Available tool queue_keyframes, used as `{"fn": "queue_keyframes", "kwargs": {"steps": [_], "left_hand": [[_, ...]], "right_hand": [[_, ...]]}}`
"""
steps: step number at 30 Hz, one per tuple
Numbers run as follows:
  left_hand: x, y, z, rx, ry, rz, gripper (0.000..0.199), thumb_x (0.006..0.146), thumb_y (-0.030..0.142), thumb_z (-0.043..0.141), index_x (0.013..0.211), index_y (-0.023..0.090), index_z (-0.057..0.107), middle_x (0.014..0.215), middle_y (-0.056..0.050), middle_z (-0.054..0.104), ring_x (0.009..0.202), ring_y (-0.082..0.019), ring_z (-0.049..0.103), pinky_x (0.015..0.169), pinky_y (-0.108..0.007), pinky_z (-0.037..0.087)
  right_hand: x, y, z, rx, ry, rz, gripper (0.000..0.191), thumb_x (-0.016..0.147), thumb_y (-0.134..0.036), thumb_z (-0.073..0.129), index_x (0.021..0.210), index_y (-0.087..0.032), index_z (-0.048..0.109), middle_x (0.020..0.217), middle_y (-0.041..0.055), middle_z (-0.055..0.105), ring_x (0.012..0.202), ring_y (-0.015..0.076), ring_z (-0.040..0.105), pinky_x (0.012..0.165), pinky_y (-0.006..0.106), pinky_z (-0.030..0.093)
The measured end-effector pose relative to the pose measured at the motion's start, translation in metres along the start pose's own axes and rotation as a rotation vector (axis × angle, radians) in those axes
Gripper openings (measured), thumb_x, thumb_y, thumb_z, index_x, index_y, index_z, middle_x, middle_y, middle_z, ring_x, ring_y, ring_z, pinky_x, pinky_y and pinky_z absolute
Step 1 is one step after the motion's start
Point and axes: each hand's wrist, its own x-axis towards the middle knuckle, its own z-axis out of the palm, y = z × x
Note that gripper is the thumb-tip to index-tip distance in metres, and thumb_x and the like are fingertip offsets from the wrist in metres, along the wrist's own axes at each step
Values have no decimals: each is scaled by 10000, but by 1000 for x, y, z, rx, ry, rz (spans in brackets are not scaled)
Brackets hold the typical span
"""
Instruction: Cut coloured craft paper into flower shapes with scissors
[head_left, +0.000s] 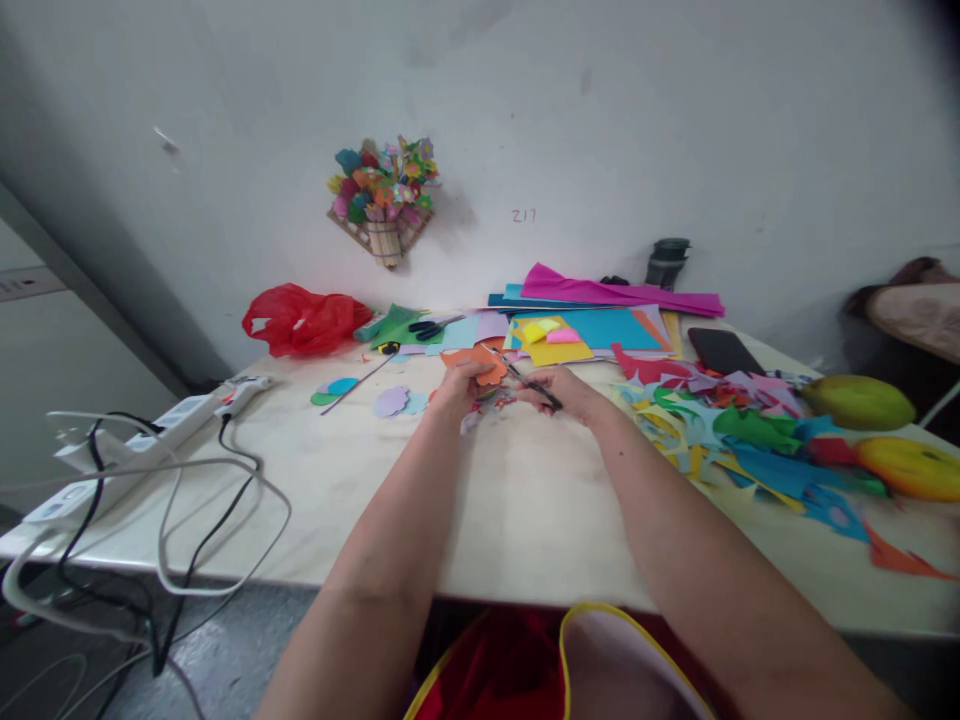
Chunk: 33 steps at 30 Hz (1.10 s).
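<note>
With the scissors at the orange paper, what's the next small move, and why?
I'd turn the scalloped orange paper slightly with the left hand, holding the black-handled metal scissors steady in the right hand: the blades lie at the paper, and its rounded edge probably follows more smoothly if the paper turns.

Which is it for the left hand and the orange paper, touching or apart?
Touching. The head view shows the left hand gripping the orange paper, its thumb lying over the near part.
</note>
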Motion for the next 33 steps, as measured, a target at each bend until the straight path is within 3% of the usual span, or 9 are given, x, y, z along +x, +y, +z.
{"fn": "queue_keyframes", "kwargs": {"steps": [10,24,33], "left_hand": [[-2,1,4,-36,10,-14,225,596,98,667,816,115,624,689,-45,668,599,-155,646,605,-279,554],[-3,0,14,-57,158,-33,181,622,40,677,766,123,603,716,-38,651,605,-138,614,627,-306,568],[-3,1,18,-52,147,-81,178,652,18,707,716,122,578,655,-17,622,514,-110,589,563,-263,551]], "right_hand": [[0,2,-2,36,22,2,250,618,-297,763,771,-115,686,480,-33,525,416,77,446,378,198,334],[-1,0,1,77,79,16,210,638,-274,786,706,-121,659,453,-37,507,395,62,418,369,175,320],[-2,-4,4,111,107,59,178,678,-234,763,664,-129,621,446,-33,513,387,62,409,377,177,324]]}}
